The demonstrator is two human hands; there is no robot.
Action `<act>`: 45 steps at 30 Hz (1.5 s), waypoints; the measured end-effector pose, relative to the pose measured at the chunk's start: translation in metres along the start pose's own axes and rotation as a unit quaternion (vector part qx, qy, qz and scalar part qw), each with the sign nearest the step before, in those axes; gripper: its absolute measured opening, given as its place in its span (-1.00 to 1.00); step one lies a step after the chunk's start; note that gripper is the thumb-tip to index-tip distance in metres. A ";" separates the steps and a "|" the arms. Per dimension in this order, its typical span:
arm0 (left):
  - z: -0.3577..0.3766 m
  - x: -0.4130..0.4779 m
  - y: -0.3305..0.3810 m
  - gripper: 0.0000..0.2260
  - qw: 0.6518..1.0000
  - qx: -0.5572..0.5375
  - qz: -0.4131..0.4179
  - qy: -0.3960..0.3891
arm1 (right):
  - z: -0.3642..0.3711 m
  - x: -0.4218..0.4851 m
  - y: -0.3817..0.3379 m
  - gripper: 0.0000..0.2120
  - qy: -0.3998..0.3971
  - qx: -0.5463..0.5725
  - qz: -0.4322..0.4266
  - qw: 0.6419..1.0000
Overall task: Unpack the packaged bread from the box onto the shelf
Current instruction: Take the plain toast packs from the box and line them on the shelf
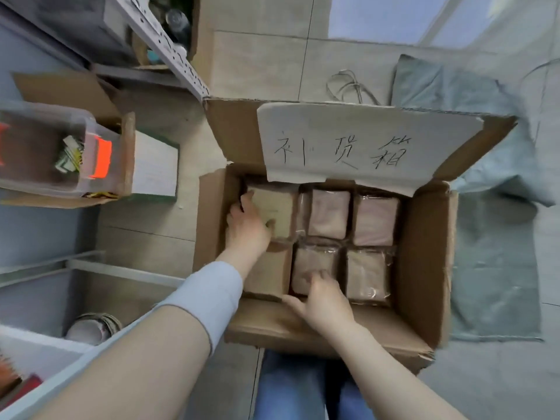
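Note:
An open cardboard box [424, 262] sits on the floor in front of my knees. Several clear-wrapped bread packs lie inside it. My left hand [247, 222] grips the far-left pack [277, 212] at its left edge. My right hand [322, 300] has its fingers closed over the near edge of the near-middle pack [313, 266]. Other packs lie at the far middle [328, 213], far right [375, 221] and near right [368, 274]. The near-left slot of the box shows bare cardboard. The grey shelf [36, 350] stands at my left.
The box's far flap carries a white paper label [348, 140] with handwriting. On the left stand a clear bin with an orange latch [60, 153] and a cardboard carton. A perforated metal shelf post [169, 47] rises at the upper left. A green cloth [485, 183] lies to the right.

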State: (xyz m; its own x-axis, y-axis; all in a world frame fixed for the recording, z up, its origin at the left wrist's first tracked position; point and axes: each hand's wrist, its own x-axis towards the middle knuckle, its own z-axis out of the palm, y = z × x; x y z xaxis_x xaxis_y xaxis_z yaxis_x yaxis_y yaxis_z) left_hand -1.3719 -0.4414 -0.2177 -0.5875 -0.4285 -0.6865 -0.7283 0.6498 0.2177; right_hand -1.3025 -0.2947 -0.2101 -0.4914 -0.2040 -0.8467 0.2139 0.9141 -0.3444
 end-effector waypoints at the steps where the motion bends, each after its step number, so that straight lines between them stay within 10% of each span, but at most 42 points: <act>1: 0.009 0.013 -0.001 -0.41 1.000 -0.027 -0.008 0.013 | 0.011 0.016 -0.004 -0.37 -0.021 0.020 0.005 1.000; 17: 0.016 0.052 0.012 -0.27 0.972 -0.222 -0.013 0.077 | 0.032 0.043 0.013 -0.47 -0.027 0.261 0.069 0.962; 30: -0.055 -0.128 -0.042 -0.65 0.939 -0.306 0.007 0.158 | -0.053 -0.108 0.083 -0.86 0.049 0.337 0.014 0.940; 45: -0.214 -0.607 -0.277 -0.84 0.691 -0.484 -0.047 0.535 | -0.007 -0.439 -0.134 -0.83 -0.064 0.166 -0.364 0.914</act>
State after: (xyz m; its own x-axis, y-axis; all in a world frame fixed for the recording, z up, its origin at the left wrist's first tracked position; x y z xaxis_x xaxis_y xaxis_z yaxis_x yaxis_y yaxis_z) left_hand -0.8886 -0.4958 0.2873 -0.0689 -0.9956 0.0641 -0.3712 0.0852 0.9246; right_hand -1.1214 -0.3252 0.2104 -0.5079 -0.7745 -0.3771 0.1247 0.3670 -0.9218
